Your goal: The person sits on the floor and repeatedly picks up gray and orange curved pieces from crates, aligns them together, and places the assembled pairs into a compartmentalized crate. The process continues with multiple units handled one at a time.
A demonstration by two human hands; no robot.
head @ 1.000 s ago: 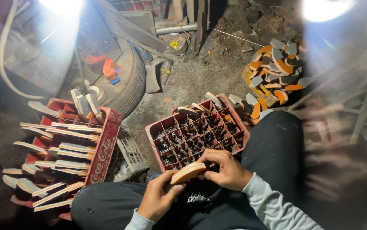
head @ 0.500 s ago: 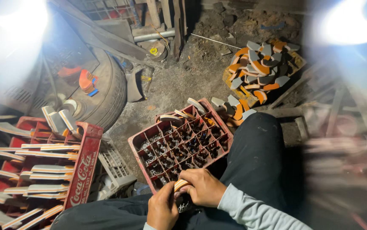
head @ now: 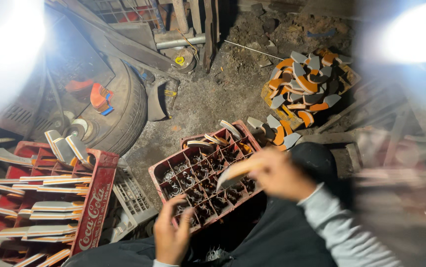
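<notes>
Right hand: the right hand point(head: 280, 173), blurred, is closed on a flat curved sole piece point(head: 235, 174) held over the middle crate's near right corner.
Left hand: the left hand point(head: 172, 236) grips the near edge of the middle crate point(head: 173, 163), probably to steady it; fingers curled over the rim.
Middle crate: red, divided into cells, resting against the person's dark-trousered lap; a few sole pieces lean at its far edge.
Left crate: a red crate point(head: 94, 198) with white lettering on its side wall holds sole pieces stacked flat in rows.
Far pile: orange and grey sole pieces point(head: 304, 81) heaped on the dirt floor.
Tyre: a tyre point(head: 124, 106) lies beyond the left crate.
</notes>
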